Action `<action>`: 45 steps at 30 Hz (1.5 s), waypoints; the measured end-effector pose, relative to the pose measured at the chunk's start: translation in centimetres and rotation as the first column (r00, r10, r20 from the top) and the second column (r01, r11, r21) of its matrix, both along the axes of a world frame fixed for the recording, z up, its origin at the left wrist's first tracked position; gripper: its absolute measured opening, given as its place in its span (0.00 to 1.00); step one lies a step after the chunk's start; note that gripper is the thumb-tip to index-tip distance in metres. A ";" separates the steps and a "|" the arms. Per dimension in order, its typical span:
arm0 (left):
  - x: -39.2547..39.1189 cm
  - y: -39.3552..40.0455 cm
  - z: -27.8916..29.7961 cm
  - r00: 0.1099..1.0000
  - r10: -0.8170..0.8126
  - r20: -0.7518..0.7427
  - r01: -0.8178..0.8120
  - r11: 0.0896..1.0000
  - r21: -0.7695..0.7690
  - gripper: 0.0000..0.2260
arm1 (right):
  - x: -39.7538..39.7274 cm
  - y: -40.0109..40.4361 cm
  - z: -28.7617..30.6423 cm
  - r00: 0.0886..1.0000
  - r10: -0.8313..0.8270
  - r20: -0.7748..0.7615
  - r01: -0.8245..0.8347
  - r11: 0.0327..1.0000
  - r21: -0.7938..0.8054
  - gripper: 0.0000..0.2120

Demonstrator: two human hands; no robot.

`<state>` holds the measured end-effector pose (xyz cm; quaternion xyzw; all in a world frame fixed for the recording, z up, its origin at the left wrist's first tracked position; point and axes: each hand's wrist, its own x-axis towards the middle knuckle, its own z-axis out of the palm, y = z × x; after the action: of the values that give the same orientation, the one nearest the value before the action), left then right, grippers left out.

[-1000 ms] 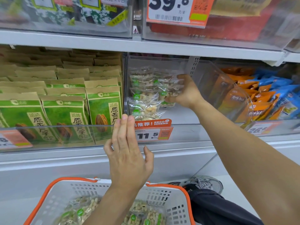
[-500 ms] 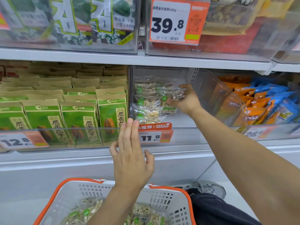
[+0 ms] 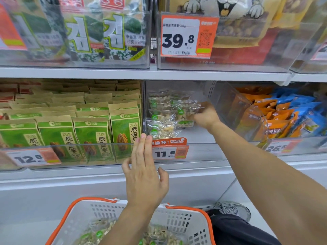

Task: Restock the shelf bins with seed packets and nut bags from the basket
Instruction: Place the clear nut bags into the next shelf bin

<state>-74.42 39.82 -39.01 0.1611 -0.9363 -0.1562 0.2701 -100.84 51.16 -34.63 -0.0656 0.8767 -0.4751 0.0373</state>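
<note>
Clear nut bags (image 3: 163, 119) with green dots stand stacked in a clear shelf bin (image 3: 203, 149), its front marked 11.5. My right hand (image 3: 206, 117) reaches into this bin and grips a nut bag (image 3: 185, 111) at the right side of the stack. My left hand (image 3: 144, 172) is held up with straight fingers against the bin's clear front edge, beside the price tag. Below, a white basket (image 3: 184, 221) with an orange rim holds more nut bags (image 3: 159, 236). Green seed packets (image 3: 92, 133) fill the bin to the left.
Orange and blue snack bags (image 3: 283, 114) fill the tilted bin at the right. The upper shelf carries seaweed packs (image 3: 92, 34) and a large nut bag behind a 39.8 tag (image 3: 187, 36). My shoe (image 3: 231, 210) and dark trouser leg show beside the basket.
The camera view has tilted upward, so the shelf sits lower in frame. My right hand shifted slightly right and lower along the nut bag stack. My left hand stayed at the bin front.
</note>
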 end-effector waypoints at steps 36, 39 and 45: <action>20.8 -3.4 -25.0 0.833 0.016 0.553 -0.293 0.860 0.417 0.15 | 30.2 2.7 -28.5 0.884 0.269 0.382 -0.419 0.819 0.393 0.38; 18.7 -4.7 -23.5 0.893 0.195 0.406 -0.371 0.828 0.419 0.19 | 29.2 2.2 -29.4 0.789 0.330 0.518 -0.569 0.710 0.415 0.44; 15.5 -7.2 -22.3 0.834 0.275 0.478 -0.505 0.729 0.462 0.26 | 32.2 2.4 -30.7 0.675 0.344 0.652 -0.671 0.654 0.350 0.45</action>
<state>-58.91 32.60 -61.34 0.4581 -0.8224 -0.3336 0.0507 -68.69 53.61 -65.30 -0.1711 0.8703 -0.1597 0.4333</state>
